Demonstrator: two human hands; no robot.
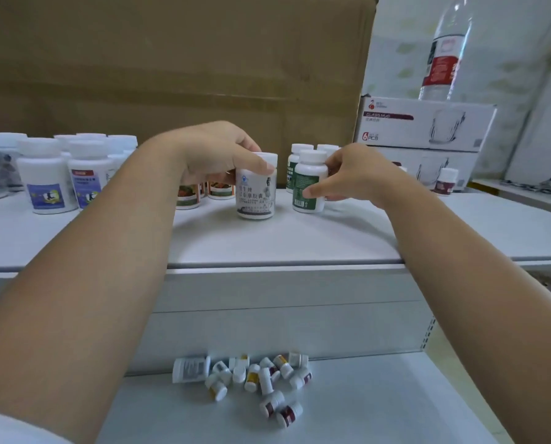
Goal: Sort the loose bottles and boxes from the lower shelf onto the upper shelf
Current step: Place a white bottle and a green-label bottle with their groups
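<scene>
While both arms reach over the upper shelf (300, 238), we see each hand wrapped round one upright bottle. Our left hand (216, 152) grips the grey-label bottle (256, 190) from above and behind, with the thumb across its cap. Our right hand (354, 174) holds the green bottle (309, 187) from the right, thumb on the label and fingers behind. Both bottles stand on the shelf, apart from each other, with a narrow bare gap between them.

Just behind the green bottle stand two more green ones (295, 161); orange-label bottles (189, 195) sit close under the left wrist. Blue-label bottles (46, 177) crowd the far left. A carton (171, 59) walls off the back, and mug boxes (428, 123) close the right rear, carrying a water bottle (444, 49); a small red bottle (445, 181) stands before them.

Between the held bottles and the shelf's front edge we note a broad bare strip, free on both sides of the arms.

Below, on the lower shelf (348, 395), a pile (255, 379) of small bottles lies on its sides near the back panel, with bare surface in front and to its right.
</scene>
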